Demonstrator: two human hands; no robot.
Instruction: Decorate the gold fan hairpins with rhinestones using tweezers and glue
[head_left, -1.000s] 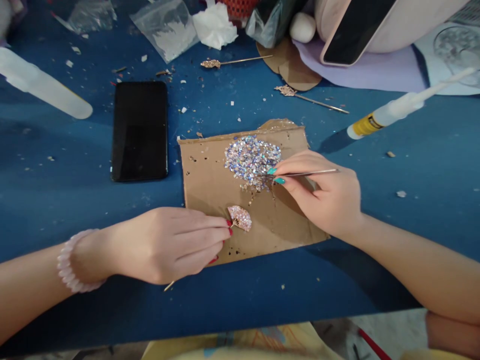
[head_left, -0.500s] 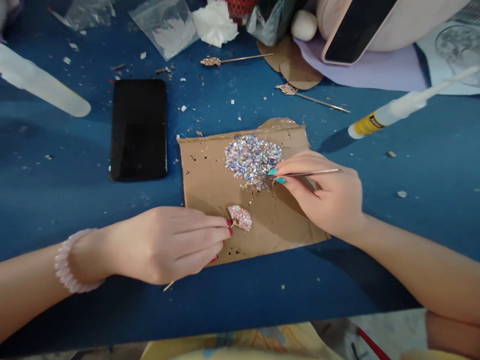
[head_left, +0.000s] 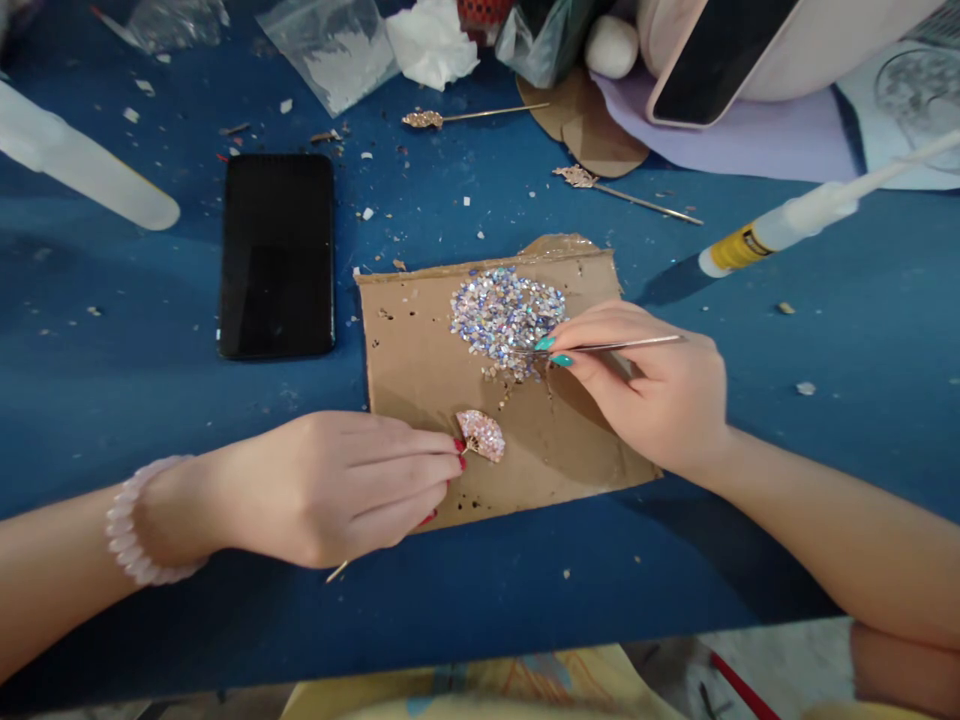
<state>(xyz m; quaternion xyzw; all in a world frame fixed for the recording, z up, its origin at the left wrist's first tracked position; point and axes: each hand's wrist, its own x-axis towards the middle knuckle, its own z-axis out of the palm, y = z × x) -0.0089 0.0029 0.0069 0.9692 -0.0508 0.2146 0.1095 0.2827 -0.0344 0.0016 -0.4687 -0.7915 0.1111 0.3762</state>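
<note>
A brown cardboard sheet (head_left: pixel 420 350) lies on the blue table with a heap of shiny sequins (head_left: pixel 504 312) on its upper part. My right hand (head_left: pixel 645 385) pinches thin metal tweezers (head_left: pixel 611 347), whose tips rest at the heap's right edge. My left hand (head_left: pixel 337 490) is closed on a thin stick bearing a fan-shaped ornament (head_left: pixel 481 435) covered in pink sequins, lying on the cardboard. The stick's tail pokes out under my palm.
A black phone (head_left: pixel 276 255) lies left of the cardboard. A glue bottle (head_left: pixel 780 225) lies at the right and a white tube (head_left: pixel 82 170) at the far left. Two more ornament sticks (head_left: pixel 622 193), plastic bags, tissue, another phone and paper crowd the back edge.
</note>
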